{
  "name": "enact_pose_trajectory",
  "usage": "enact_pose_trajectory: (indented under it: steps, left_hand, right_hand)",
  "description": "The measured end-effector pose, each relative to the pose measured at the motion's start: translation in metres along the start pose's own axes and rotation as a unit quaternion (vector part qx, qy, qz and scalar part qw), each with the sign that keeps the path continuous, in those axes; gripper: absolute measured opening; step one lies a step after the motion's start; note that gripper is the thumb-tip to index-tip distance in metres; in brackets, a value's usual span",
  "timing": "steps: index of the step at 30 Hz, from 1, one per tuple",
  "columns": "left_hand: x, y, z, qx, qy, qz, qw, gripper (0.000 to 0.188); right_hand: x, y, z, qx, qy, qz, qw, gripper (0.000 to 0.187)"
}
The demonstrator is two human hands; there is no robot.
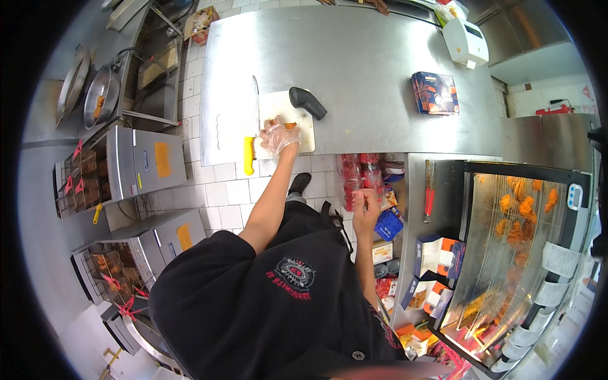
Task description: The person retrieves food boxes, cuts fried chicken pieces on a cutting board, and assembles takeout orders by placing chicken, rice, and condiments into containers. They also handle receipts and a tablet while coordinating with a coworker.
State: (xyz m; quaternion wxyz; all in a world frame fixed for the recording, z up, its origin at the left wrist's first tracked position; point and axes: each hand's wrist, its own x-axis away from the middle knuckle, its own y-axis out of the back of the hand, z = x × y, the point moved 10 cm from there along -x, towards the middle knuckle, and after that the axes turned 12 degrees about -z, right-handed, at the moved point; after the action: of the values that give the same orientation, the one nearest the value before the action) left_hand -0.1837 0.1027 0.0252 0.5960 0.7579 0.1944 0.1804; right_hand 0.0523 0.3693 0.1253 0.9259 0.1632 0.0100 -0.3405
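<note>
From here, my gloved left hand (278,136) bends over the board (307,140); I can't tell if it pinches anything. An orange food piece (290,125) sits by it, on its right. I'd keep fingers off the knife (249,157) just left. My right hand (366,214), behind, curls loosely.

On our steel tabletop (373,82) we have a white cutting board (275,104) at the near edge, a yellow-handled knife (248,150) along its left side, a bent black object (308,103) at its far right corner, and dark boxes (436,94) stacked farther right.
</note>
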Motion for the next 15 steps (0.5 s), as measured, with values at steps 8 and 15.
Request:
enact_pose_trajectory:
  steps: [8,15]
  left_hand:
    - [-0.020,-0.028,0.002,0.121,-0.115,-0.028,0.985,0.055]
    - [-0.052,-0.046,0.031,0.544,0.102,0.104,0.826,0.055]
  right_hand:
    - [0.036,-0.007,-0.034,0.014,-0.118,-0.023,0.993,0.023]
    - [0.062,0.066,-0.067,0.067,-0.185,-0.132,0.971,0.024]
